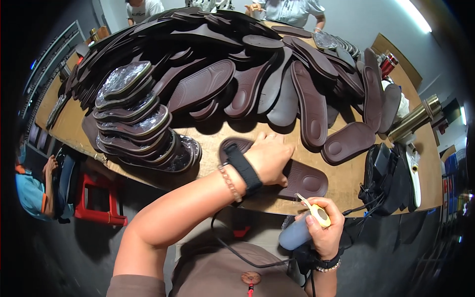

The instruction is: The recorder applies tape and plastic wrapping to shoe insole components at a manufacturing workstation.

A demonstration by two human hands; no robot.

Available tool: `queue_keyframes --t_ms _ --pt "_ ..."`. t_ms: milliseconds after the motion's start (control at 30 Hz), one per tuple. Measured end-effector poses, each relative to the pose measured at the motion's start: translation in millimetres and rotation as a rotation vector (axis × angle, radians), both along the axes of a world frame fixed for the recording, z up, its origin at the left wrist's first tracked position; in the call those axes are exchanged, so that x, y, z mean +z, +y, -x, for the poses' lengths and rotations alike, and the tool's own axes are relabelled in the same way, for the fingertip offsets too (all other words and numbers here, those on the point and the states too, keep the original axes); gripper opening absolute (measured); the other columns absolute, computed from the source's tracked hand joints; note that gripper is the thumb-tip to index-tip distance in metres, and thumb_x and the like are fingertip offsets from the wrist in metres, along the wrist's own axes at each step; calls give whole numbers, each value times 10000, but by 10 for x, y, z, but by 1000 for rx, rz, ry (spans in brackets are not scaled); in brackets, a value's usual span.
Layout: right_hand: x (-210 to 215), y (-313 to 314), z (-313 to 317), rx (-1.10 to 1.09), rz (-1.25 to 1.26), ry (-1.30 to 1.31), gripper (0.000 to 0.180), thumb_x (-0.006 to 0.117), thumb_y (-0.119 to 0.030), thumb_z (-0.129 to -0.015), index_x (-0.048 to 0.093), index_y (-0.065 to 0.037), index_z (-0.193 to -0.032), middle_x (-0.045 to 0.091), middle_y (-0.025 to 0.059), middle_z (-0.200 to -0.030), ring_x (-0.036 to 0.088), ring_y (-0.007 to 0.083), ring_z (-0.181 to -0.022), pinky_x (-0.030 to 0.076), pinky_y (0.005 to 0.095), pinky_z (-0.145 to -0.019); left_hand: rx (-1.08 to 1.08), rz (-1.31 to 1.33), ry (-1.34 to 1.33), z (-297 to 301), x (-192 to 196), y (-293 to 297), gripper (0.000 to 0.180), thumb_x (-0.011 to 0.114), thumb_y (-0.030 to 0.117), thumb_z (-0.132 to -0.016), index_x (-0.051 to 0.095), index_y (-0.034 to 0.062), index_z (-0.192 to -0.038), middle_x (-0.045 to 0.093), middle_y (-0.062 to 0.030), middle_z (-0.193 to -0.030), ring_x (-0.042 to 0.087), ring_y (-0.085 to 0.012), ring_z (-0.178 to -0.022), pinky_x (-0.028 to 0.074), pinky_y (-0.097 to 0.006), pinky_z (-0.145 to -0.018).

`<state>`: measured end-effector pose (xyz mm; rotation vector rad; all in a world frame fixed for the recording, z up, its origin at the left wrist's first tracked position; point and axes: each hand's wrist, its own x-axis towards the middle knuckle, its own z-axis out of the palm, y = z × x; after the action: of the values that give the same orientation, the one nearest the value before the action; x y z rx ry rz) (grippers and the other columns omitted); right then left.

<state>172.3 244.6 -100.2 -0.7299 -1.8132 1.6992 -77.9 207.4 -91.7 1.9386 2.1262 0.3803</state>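
Landmark for all positions: the stack of plastic-wrapped soles (132, 123) standing on the wooden surface (346, 182). The single brown shoe sole (309, 179) lies flat to the right of the stack, near the edge of the surface closest to the wearer. The left hand (268, 157) lies across its middle, fingers bent toward the far edge and thumb on the near side; whether they are pressed tight around it cannot be told. A black strap (242, 168) and a beaded bracelet (229, 183) are on that wrist. Further right of the stack and nearer the wearer, the right hand (327, 222) is wrapped around a translucent squeeze bottle (295, 233), thumb and fingers closed at its yellow cap (321, 216). The nozzle (303, 199) points at the sole's near edge; contact cannot be confirmed. Loose brown soles (203, 84) are heaped beyond the stack and to its right. Well to the right of the stack, a black bag (380, 171) and a brass-coloured metal cylinder (414, 120) are noted. A red stool (96, 200) stands on the floor, left of the stack and below it
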Motion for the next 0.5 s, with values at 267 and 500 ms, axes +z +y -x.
queue_keyframes --t_ms 267,500 --pt "129 -6 -86 29 -117 -3 347 794 -104 -824 682 22 -1127 742 90 -991 759 159 -860 594 291 -790 94 -313 -76 -325 395 -724 315 821 159 -813 656 101 -1075 671 -79 -908 680 -313 -833 511 -403 -802" --pt "338 -148 122 79 -211 -79 356 832 -137 -774 709 9 -1075 746 94 -937 754 170 -826 585 289 -756 54 -383 66 -316 258 -922 362 827 164 -784 685 99 -1110 699 -47 -965 675 -245 -907 480 -391 -883"
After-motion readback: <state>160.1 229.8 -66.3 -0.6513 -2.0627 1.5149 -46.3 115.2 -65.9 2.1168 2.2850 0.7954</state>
